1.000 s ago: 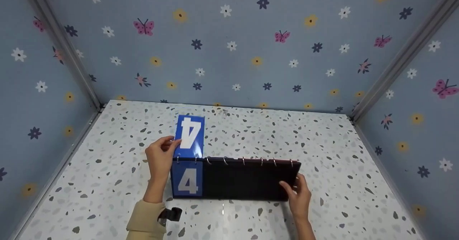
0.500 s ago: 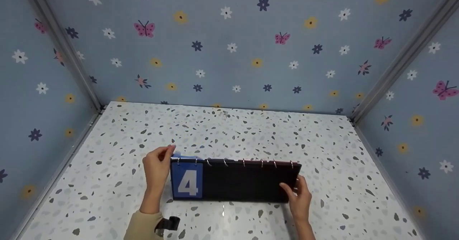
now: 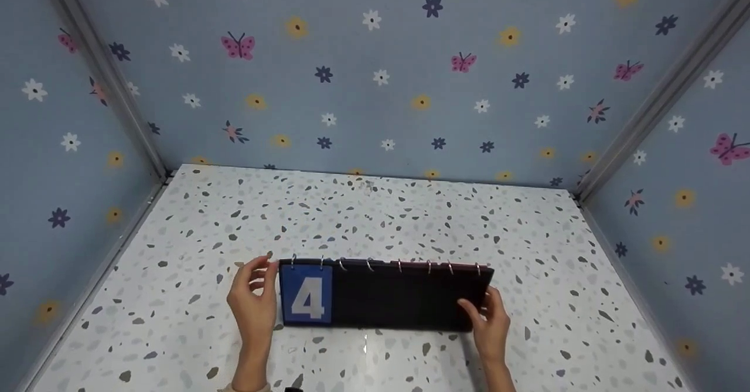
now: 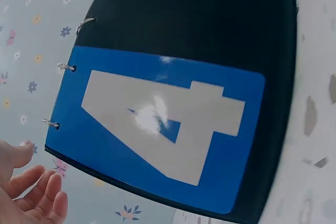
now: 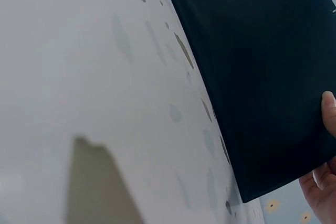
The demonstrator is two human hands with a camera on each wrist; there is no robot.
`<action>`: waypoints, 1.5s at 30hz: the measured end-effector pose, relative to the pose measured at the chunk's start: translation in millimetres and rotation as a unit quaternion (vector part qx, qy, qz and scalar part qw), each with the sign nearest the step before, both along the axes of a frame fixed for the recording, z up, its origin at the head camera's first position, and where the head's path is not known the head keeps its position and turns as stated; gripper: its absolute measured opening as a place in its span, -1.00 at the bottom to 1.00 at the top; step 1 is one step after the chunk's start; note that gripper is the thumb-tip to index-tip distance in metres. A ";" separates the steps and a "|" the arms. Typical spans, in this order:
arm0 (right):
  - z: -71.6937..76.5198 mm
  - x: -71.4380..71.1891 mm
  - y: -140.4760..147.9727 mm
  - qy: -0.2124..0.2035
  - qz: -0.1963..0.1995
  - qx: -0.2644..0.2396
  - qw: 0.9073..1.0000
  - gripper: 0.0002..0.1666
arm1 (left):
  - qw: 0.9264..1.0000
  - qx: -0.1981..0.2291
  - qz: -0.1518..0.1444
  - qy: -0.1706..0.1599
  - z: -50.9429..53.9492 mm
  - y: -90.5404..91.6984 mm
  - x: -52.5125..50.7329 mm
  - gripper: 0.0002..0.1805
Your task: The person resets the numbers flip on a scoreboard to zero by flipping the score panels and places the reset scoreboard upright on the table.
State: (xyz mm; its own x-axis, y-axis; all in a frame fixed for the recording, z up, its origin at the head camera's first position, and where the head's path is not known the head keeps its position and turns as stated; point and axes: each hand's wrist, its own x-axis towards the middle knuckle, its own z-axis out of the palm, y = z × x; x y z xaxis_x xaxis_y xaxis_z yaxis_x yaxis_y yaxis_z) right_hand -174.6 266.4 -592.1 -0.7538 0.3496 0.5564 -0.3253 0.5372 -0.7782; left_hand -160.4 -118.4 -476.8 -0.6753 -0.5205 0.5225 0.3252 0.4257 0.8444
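A black flip scoreboard (image 3: pixel 404 295) stands on its long edge on the speckled table, metal rings along its top. At its left end hangs a blue card (image 3: pixel 296 298) with a white 4, which fills much of the left wrist view. My left hand (image 3: pixel 255 298) is beside the board's upper left corner, fingers loosely bent and holding nothing; the left wrist view shows a gap between fingers and board. At the opposite end my right hand (image 3: pixel 492 324) pinches the scoreboard's side edge, thumb on the near face. The fingers behind the board are partly hidden.
The white speckled tabletop (image 3: pixel 176 251) spreads around the board. A blue flowered panel (image 3: pixel 375 87) rises behind it, with similar panels at both sides joined by grey metal posts (image 3: pixel 650 105).
A blue 4 card raised above the rings has gone down behind the board. My left hand has let go of it and drawn down and left. The right hand has kept its grip.
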 end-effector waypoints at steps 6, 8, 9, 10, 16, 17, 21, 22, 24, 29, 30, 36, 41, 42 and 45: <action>0.2 0.7 -0.1 -0.009 -0.006 0.004 1.000 -0.48 | 0.999 0.031 -0.006 0.015 -11.2 11.0 12.5 -0.80; 0.5 0.8 -0.2 -0.012 -0.005 0.000 1.000 -0.48 | 0.999 0.031 -0.005 0.006 -16.0 14.5 15.1 -0.79; 0.5 0.7 -0.2 -0.012 -0.004 -0.001 1.000 -0.48 | 1.000 0.029 -0.004 0.000 -18.2 16.2 16.2 -0.78; 0.6 0.8 -0.2 -0.013 -0.003 -0.001 1.000 -0.48 | 1.000 0.026 -0.003 -0.008 -20.5 17.8 17.0 -0.77; -1.4 -0.5 1.1 -0.008 -0.002 -0.004 1.000 -0.49 | 0.998 -0.009 0.017 -0.065 -28.0 25.0 20.2 -0.68; -1.6 -0.7 1.2 -0.005 -0.002 -0.006 1.000 -0.49 | 0.997 -0.010 0.020 -0.070 -29.5 25.7 20.2 -0.66; -1.9 -0.6 0.9 -0.004 0.002 -0.008 1.000 -0.48 | 0.996 -0.001 0.029 -0.084 -35.7 27.4 20.0 -0.60; -1.6 -0.4 0.7 -0.004 0.003 -0.011 1.000 -0.47 | 0.996 0.001 0.030 -0.087 -37.2 27.4 19.9 -0.60; -1.4 0.0 0.3 -0.007 0.004 -0.014 1.000 -0.47 | 0.995 0.008 0.032 -0.089 -39.3 27.5 19.9 -0.60; -2.7 -0.1 1.0 -0.006 -0.001 -0.008 1.000 -0.48 | 0.995 0.013 0.038 -0.091 -41.9 27.7 18.5 -0.61; -3.3 -0.3 1.3 -0.006 -0.003 -0.002 1.000 -0.47 | 0.995 0.013 0.040 -0.091 -42.1 27.7 17.9 -0.62; -6.5 -1.3 2.5 -0.008 -0.005 0.009 1.000 -0.47 | 0.994 0.023 0.048 -0.099 -42.4 26.1 14.0 -0.70; -6.4 -1.4 2.5 -0.014 -0.009 0.008 1.000 -0.48 | 0.991 0.059 0.038 -0.115 -42.6 23.0 12.1 -0.74; -5.8 -1.3 2.4 -0.012 -0.008 0.004 1.000 -0.49 | 0.990 0.065 0.036 -0.117 -42.4 22.5 11.9 -0.75; -3.4 -0.5 1.4 -0.008 -0.002 -0.004 1.000 -0.50 | 0.989 0.078 0.035 -0.123 -42.4 21.3 11.5 -0.78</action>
